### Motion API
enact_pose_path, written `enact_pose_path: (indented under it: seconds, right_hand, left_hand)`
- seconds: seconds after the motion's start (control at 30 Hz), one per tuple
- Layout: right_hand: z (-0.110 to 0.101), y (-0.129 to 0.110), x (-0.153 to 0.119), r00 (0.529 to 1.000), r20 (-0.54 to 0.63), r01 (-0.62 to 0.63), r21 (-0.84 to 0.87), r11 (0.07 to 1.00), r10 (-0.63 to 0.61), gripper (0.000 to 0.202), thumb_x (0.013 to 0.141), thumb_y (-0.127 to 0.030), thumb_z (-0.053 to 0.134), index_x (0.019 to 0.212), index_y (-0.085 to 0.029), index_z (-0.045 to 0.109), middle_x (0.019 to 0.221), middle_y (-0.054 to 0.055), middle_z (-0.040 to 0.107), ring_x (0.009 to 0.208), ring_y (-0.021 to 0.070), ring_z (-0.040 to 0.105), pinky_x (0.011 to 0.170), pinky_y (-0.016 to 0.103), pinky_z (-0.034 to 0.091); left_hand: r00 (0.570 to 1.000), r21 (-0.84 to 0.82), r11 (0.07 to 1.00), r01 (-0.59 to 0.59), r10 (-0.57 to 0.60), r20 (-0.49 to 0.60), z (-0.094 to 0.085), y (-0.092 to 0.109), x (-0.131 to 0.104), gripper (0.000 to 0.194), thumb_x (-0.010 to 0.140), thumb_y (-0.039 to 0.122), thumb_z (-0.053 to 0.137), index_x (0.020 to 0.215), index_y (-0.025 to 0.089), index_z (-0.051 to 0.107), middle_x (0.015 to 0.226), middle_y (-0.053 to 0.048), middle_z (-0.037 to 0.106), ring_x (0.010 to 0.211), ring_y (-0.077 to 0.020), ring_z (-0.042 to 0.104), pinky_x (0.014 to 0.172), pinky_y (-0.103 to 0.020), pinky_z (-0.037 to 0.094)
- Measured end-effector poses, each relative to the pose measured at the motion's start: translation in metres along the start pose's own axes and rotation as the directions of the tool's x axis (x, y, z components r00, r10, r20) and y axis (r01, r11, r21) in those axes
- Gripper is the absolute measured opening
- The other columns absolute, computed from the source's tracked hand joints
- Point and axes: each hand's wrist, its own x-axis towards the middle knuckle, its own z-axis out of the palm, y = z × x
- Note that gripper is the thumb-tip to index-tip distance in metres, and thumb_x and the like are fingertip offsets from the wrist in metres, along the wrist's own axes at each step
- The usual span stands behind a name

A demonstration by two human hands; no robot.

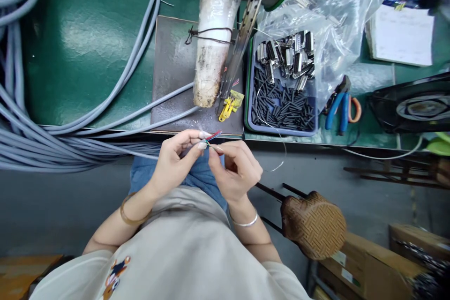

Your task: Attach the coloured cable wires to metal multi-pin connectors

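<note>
My left hand (177,155) pinches the end of a grey cable (135,151) at the bench's front edge. Thin coloured wires (213,135), red and blue among them, fan out from between its fingertips. My right hand (236,164) meets it from the right, thumb and forefinger pinched on one of the thin wires, greenish near the left fingertips. Just beyond my hands lies a dark mat (172,65), with small yellow clip-like pieces (228,107) on it. Other grey cable ends rest on this mat, partly behind a white plastic-wrapped tube (213,51).
A blue tray (280,130) holds metal connectors (286,56) and short black sleeves (284,103). Right of it lie blue-handled pliers (337,108) and a black fan (418,103). Coiled grey cables (42,154) hang over the left edge. A stool (314,225) stands behind, right.
</note>
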Motion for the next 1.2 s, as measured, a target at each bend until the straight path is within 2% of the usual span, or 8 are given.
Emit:
enact_pose_path:
  seconds: [0.07,0.17,0.3,0.47,0.73,0.93,1.2]
  right_hand:
    - [0.003,0.0,0.001,0.991,0.012,-0.134,0.112,0.985,0.133,0.005,0.089,-0.024,0.07,0.084,-0.024,0.071,0.074,0.0,0.066,0.052,0.009,0.043,0.044,0.025,0.032]
    - [0.003,-0.003,0.007,0.944,0.091,-0.329,0.225,0.917,0.316,0.014,0.089,-0.031,0.07,0.079,-0.022,0.069,0.073,-0.001,0.061,0.053,0.0086,0.04,0.046,0.025,0.03]
    - [0.001,-0.004,0.012,0.899,0.155,-0.437,0.285,0.853,0.409,0.016,0.087,-0.034,0.071,0.078,-0.021,0.069,0.072,-0.001,0.057,0.058,0.0097,0.043,0.05,0.026,0.032]
    - [0.0,-0.003,0.013,0.891,0.149,-0.454,0.311,0.835,0.429,0.014,0.087,-0.032,0.072,0.078,-0.021,0.068,0.073,-0.002,0.057,0.059,0.0093,0.042,0.051,0.025,0.031]
    - [-0.003,-0.001,0.016,0.866,0.183,-0.499,0.259,0.827,0.465,0.014,0.086,-0.033,0.072,0.081,-0.02,0.071,0.078,-0.001,0.061,0.059,0.0083,0.042,0.049,0.024,0.031]
    - [-0.006,-0.003,0.02,0.897,0.157,-0.44,0.229,0.868,0.414,0.008,0.086,-0.028,0.072,0.086,-0.021,0.075,0.078,-0.002,0.061,0.052,0.0055,0.033,0.047,0.025,0.024]
    - [-0.008,-0.003,0.022,0.931,0.136,-0.356,0.142,0.924,0.338,0.01,0.088,-0.029,0.071,0.085,-0.021,0.075,0.076,-0.001,0.062,0.05,0.0058,0.035,0.047,0.025,0.027]
  left_hand:
    - [0.994,-0.139,0.985,0.101,-0.094,0.058,-0.004,0.004,0.004,0.023,0.088,0.034,0.076,0.101,0.015,0.077,0.068,-0.001,0.068,0.055,-0.0089,0.058,0.054,-0.019,0.05]
    - [0.986,-0.249,0.954,0.164,-0.149,0.08,-0.007,0.008,0.009,0.021,0.081,0.033,0.082,0.091,0.015,0.079,0.064,0.0,0.067,0.049,-0.006,0.051,0.047,-0.017,0.045]
    - [0.975,-0.31,0.924,0.223,-0.203,0.096,-0.005,0.009,0.011,0.019,0.077,0.03,0.085,0.086,0.015,0.078,0.058,0.002,0.065,0.047,-0.0064,0.052,0.045,-0.017,0.045]
    - [0.979,-0.305,0.93,0.206,-0.196,0.063,0.0,0.008,0.01,0.018,0.077,0.029,0.084,0.085,0.015,0.075,0.054,0.004,0.061,0.045,-0.0063,0.052,0.044,-0.016,0.047]
    - [0.987,-0.257,0.953,0.161,-0.161,0.02,0.004,0.007,0.009,0.017,0.078,0.029,0.081,0.083,0.015,0.072,0.053,0.005,0.059,0.045,-0.006,0.052,0.043,-0.015,0.047]
    - [0.991,-0.248,0.96,0.133,-0.134,0.016,0.006,0.007,0.009,0.012,0.078,0.024,0.079,0.081,0.015,0.072,0.056,0.005,0.06,0.046,-0.0054,0.052,0.044,-0.014,0.048]
    - [0.991,-0.201,0.971,0.133,-0.133,0.01,0.007,0.007,0.01,0.015,0.076,0.027,0.08,0.081,0.016,0.072,0.061,0.004,0.062,0.047,-0.006,0.052,0.043,-0.017,0.047]
